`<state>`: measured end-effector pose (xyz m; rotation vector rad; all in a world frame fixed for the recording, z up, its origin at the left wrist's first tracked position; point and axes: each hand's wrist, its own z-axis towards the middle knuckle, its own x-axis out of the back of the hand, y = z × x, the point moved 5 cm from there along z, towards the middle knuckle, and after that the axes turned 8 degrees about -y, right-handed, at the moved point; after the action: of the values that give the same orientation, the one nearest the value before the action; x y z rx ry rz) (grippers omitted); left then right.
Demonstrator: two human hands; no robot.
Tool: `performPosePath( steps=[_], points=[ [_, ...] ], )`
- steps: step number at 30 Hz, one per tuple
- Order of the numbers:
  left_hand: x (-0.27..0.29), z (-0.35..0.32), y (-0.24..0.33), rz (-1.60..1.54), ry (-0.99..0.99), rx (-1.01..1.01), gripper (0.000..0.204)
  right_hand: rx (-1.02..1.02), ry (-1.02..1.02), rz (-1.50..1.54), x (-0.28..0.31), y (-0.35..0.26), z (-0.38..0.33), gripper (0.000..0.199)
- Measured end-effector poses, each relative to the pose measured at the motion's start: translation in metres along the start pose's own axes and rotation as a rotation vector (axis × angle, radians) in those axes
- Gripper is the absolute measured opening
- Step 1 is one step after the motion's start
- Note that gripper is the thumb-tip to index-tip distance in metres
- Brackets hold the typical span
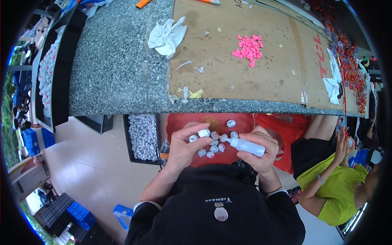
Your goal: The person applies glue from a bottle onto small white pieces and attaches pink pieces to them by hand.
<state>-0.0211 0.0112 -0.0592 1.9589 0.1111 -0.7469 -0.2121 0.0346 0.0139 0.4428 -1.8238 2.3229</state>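
Observation:
My left hand (pixel 182 146) pinches a small white rounded piece (pixel 203 133) between thumb and fingers. In my right hand (pixel 267 148) is a translucent white squeeze bottle (pixel 248 147), tilted so its nozzle points left toward that piece. The nozzle tip is apart from the held piece, near other small white pieces (pixel 214 149), some with pink spots. These loose pieces lie below my hands on a red surface (pixel 179 120) under the table's edge. One white piece (pixel 231 123) lies apart, farther back.
Ahead stands a speckled stone table (pixel 110 61) with a cardboard sheet (pixel 228 77), a pile of pink pieces (pixel 250 48) and a white cloth (pixel 167 37). Black bins of white pieces stand left (pixel 61 77) and below the table (pixel 130 143). A co-worker in lime green (pixel 339 192) sits right.

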Motion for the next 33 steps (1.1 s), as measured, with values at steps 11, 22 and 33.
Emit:
performPosePath(
  steps=[11, 22, 33],
  points=[
    [-0.007, 0.000, 0.010, 0.232, -0.011, -0.068, 0.030, -0.001, -0.056, -0.068, -0.010, 0.002, 0.000, 0.038],
    [-0.009, 0.000, 0.010, 0.192, 0.017, -0.039, 0.031, -0.042, -0.066, -0.074, -0.012, 0.002, 0.000, 0.035],
    [-0.005, 0.000, 0.012, 0.254, 0.020, -0.123, 0.030, -0.060, -0.038, -0.053, -0.007, 0.004, 0.001, 0.036]
  ],
)
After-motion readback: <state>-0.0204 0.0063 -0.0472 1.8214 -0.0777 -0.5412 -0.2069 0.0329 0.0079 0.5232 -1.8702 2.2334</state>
